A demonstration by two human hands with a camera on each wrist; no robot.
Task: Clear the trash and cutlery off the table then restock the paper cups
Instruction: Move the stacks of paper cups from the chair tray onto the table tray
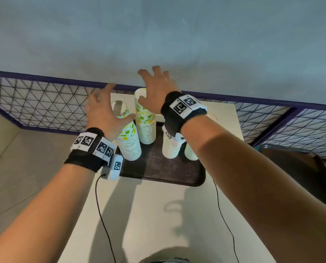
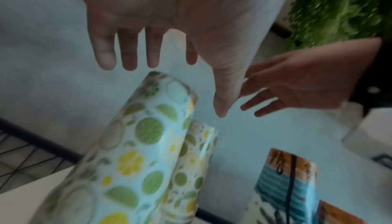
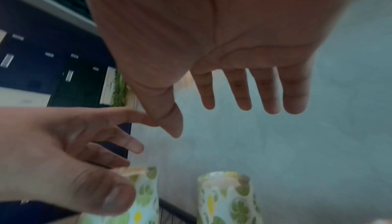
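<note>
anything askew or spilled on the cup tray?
One thing: the left stack of citrus-print cups leans to the left, while the middle stack beside it stands about straight. No spill shows on the tray. Both hands hover open above the stacks, holding nothing.

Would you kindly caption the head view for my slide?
Both open hands, left hand and right hand, hover above paper cup stacks on a dark tray.

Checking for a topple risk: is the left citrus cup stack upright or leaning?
Leaning: the left citrus stack tilts leftward beside the straighter one.
</note>
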